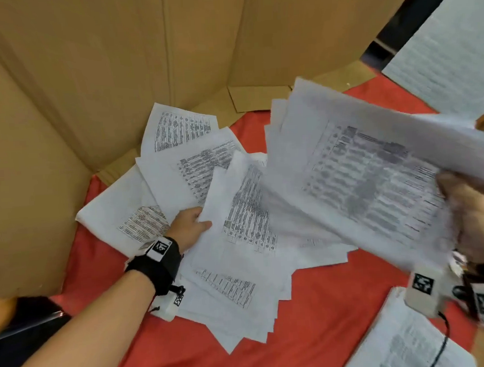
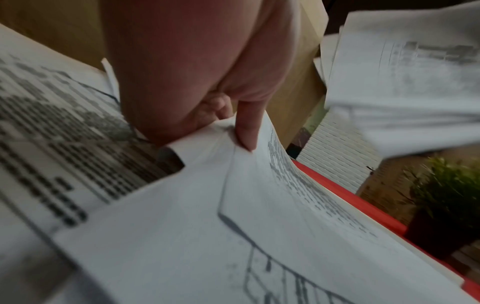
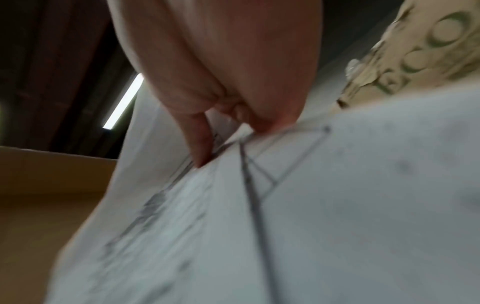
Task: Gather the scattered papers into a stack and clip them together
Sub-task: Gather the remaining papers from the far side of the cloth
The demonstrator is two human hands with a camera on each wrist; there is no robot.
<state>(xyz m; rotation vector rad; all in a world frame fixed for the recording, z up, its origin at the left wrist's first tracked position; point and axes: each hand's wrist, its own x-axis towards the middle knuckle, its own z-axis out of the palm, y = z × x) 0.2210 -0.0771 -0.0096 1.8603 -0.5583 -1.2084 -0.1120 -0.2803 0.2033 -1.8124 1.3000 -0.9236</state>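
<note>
Several printed white papers (image 1: 195, 171) lie fanned and overlapping on a red cloth (image 1: 325, 305). My left hand (image 1: 191, 224) pinches the left edge of a sheet (image 1: 245, 208) in the middle of the pile; the left wrist view shows the thumb (image 2: 246, 127) on top of that sheet (image 2: 285, 174) and the other fingers under it. My right hand (image 1: 472, 213) grips a lifted bundle of papers (image 1: 369, 171) at the right, held above the cloth and blurred. In the right wrist view its fingers (image 3: 200, 139) curl round the bundle's edge (image 3: 285, 205). No clip is in view.
Brown cardboard walls (image 1: 89, 79) stand behind and left of the pile. Another stack of printed sheets (image 1: 406, 340) lies at the bottom right. A potted green plant (image 2: 446, 185) stands beyond the table's red edge in the left wrist view.
</note>
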